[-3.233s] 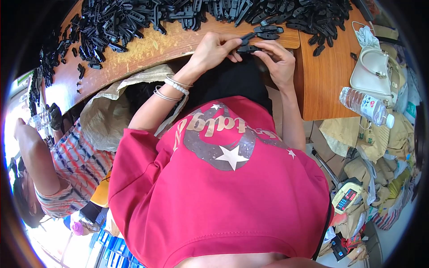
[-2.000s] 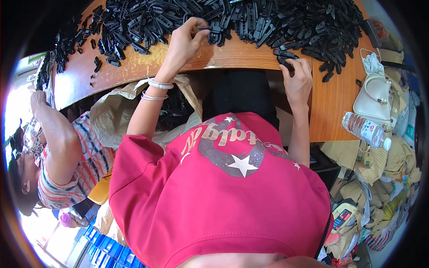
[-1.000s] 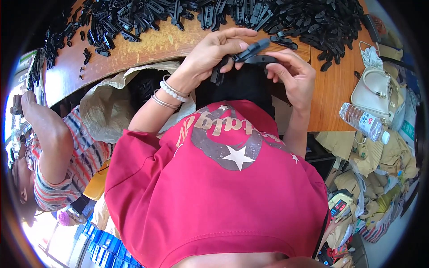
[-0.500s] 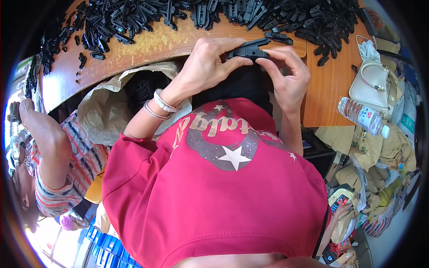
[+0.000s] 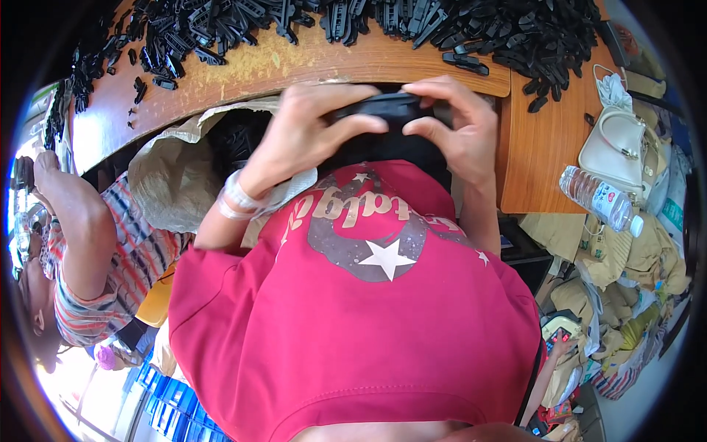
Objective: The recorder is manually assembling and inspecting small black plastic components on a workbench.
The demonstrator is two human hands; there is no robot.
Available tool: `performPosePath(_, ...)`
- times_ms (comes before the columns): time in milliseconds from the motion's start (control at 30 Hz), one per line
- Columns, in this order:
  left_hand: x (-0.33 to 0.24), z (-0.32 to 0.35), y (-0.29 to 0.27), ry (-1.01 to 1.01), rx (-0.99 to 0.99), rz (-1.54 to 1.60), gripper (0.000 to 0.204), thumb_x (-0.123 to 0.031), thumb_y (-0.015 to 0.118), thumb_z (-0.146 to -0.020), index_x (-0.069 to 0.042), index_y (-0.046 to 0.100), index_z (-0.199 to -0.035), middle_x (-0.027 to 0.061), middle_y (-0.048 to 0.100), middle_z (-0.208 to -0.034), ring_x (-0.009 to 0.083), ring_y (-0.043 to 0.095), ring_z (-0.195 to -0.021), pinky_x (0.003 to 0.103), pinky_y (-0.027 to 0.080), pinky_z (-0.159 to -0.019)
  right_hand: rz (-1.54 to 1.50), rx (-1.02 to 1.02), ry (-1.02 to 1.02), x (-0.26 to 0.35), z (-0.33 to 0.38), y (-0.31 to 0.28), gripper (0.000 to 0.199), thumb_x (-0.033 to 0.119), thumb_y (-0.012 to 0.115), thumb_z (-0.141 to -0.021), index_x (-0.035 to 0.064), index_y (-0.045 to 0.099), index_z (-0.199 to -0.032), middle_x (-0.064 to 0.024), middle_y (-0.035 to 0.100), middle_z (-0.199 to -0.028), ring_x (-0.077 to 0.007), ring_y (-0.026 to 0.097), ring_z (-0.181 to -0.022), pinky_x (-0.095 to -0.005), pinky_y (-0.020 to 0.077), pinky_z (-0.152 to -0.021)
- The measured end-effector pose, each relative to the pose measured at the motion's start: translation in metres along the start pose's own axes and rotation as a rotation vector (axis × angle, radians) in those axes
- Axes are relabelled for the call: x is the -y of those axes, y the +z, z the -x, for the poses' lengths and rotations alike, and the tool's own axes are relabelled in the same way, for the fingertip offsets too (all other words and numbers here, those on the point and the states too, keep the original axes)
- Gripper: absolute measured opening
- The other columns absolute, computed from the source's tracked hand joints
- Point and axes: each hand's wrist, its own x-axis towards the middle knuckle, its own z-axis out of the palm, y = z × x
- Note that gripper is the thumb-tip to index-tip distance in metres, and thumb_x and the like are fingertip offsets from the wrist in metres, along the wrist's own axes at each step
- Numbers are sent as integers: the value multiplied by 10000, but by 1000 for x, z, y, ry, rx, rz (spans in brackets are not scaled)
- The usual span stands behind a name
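I hold a black part (image 5: 392, 107) just off the near edge of the surface (image 5: 258, 68), above my dark trousers (image 5: 368, 152). My left hand (image 5: 309, 118) grasps its left end between thumb and fingers; my right hand (image 5: 468, 121) appears to grasp the right end, though blur hides the exact contact. Step in hand, as I judge it: two-handed working of this single part. The next move calls for a steady, even grip at both ends. Heaped black pieces (image 5: 508, 33) line the surface's far side. Right: white handbag (image 5: 607, 158), clear bottle (image 5: 598, 197). Left: pale sack (image 5: 173, 188), co-worker in a striped shirt (image 5: 136, 247).
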Motion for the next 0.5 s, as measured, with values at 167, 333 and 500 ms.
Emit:
performPosePath(167, 13, 69, -84, -389, 332, -424, 380, -251, 765, -662, 4, 659, -923, 141, 636, -793, 318, 607, -656, 346, 478, -603, 483, -258, 64, -29, -1, -22, 171, 87, 676, -781, 24, 662, -939, -99, 631, -944, -202, 616, -803, -297, 486, -666)
performPosePath(333, 12, 59, -81, -231, 50, -512, 222, -177, 701, -736, -8, 656, -874, 135, 610, -846, 322, 600, -767, 367, 467, -666, 917, -420, 110, -70, 1, -53, 156, 83, 668, -774, -12, 641, -895, -117, 600, -904, -290, 570, -856, -366, 455, -742)
performPosePath(500, 68, -31, -49, 161, -69, -481, 246, -48, 612, -796, -1, 596, -1037, 149, 601, -870, 312, 594, -755, 337, 474, -659, 954, -333, 182, -72, -1, -51, 220, 113, 709, -738, -19, 639, -899, -121, 575, -903, -292, 565, -839, -373, 444, -724)
